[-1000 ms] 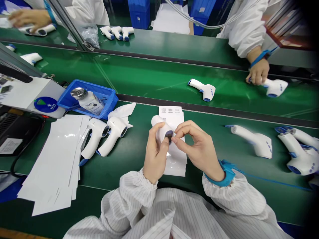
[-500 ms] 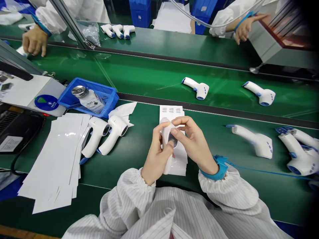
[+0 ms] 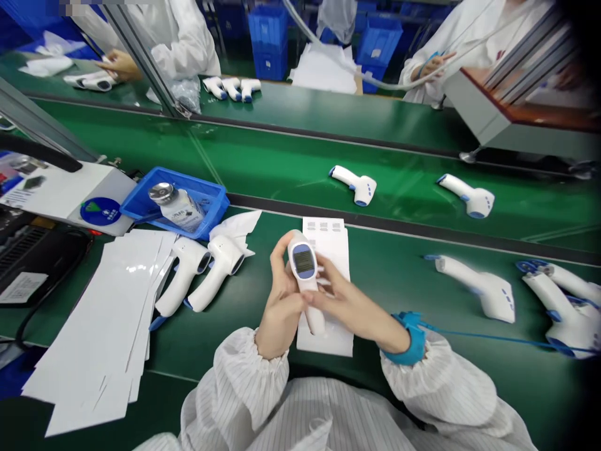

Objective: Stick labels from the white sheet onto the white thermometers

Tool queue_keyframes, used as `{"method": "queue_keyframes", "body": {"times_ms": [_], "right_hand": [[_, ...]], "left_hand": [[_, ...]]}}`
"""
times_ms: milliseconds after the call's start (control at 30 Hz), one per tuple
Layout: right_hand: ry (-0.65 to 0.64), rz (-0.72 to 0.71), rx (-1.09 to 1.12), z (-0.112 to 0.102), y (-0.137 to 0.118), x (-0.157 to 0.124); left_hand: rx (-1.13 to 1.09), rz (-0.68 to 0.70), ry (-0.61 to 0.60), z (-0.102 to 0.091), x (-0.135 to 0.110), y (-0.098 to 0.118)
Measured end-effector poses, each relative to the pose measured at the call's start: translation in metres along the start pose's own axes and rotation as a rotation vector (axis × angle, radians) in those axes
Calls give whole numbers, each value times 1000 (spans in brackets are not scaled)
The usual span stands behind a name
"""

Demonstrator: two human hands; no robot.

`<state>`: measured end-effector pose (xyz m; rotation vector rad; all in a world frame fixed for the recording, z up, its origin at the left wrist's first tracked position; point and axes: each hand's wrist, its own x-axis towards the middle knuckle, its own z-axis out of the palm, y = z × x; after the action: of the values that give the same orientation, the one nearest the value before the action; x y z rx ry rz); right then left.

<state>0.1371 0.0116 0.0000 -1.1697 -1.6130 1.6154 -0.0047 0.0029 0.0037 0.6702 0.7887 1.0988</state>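
White and blue, there it is: an infrared thermometer [image 3: 303, 269] up in the person's hands, right above the near green conveyor belt [image 3: 404, 300]! The left hand [image 3: 282, 300] curls snugly around it, fingers wrapped behind the rounded head. The right hand [image 3: 345, 300] comes across with its fingers slightly bent, pressing on the handle, so both hands have hold of it. The dark display faces up, and the handle tilts down over a stack of white printed sheets [image 3: 328, 241]; whether the handle touches the stack, can't tell from here.

Just to the left, two white thermometers [image 3: 218, 266] [image 3: 185, 269] lie side by side, a crumpled white tissue [image 3: 235, 227] beside them. Beyond sit a blue plastic tray [image 3: 188, 181] holding a metal-capped bottle [image 3: 177, 210], and farther left, a loose pile of glossy white sheets [image 3: 98, 326].

To the right, a stretch of smooth belt runs to a white thermometer lying on its side [image 3: 488, 288], with more piled at the edge [image 3: 563, 313]. A black rail [image 3: 375, 219] marks the far edge of the belt, just past the printed sheets. A blue wrist strap [image 3: 408, 338] circles the right wrist, below a striped white sleeve [image 3: 436, 382].
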Motion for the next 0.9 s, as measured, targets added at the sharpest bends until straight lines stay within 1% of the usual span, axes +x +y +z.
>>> {"method": "queue_keyframes", "body": {"times_ms": [67, 100, 167, 200, 233, 300, 333, 400, 467, 500, 567, 633, 667, 733, 767, 833, 867, 900], "right_hand": [[-63, 55, -76, -1, 3, 19], [-45, 68, -177, -3, 4, 34], [96, 67, -460, -14, 2, 76], [185, 56, -601, -22, -1, 100], [261, 54, -718, -31, -4, 124], [377, 50, -810, -54, -10, 165], [442, 65, -832, -66, -11, 179], [589, 128, -850, -93, -7, 190], [708, 230, -840, -118, 3, 185], [735, 280, -820, -130, 10, 177], [721, 345, -769, -147, 22, 159], [641, 333, -717, -152, 30, 138], [588, 301, -693, -148, 32, 126], [451, 209, -645, -128, 32, 101], [354, 132, -610, -114, 31, 88], [141, -57, -524, -87, 27, 61], [51, -140, -488, -76, 26, 49], [-26, -201, -460, -68, 26, 40]], "left_hand": [[44, 60, 48, -6, 11, 2], [121, 81, 98, -9, 17, 2], [324, 105, 223, -14, 25, 3], [416, 101, 267, -16, 27, 4], [480, 79, 277, -19, 28, 4], [536, 10, 249, -25, 23, 6], [544, -21, 244, -28, 20, 6], [537, -72, 279, -37, 12, 7], [500, -88, 331, -47, 8, 6], [475, -78, 353, -51, 8, 5], [405, -44, 378, -56, 14, 4], [298, -10, 380, -56, 25, 3], [231, 2, 371, -54, 31, 3], [82, -22, 305, -49, 42, 2], [14, -69, 237, -46, 45, 0], [-74, -227, 41, -38, 46, -6], [-82, -314, -50, -34, 44, -11], [-71, -379, -107, -29, 39, -17]]}}
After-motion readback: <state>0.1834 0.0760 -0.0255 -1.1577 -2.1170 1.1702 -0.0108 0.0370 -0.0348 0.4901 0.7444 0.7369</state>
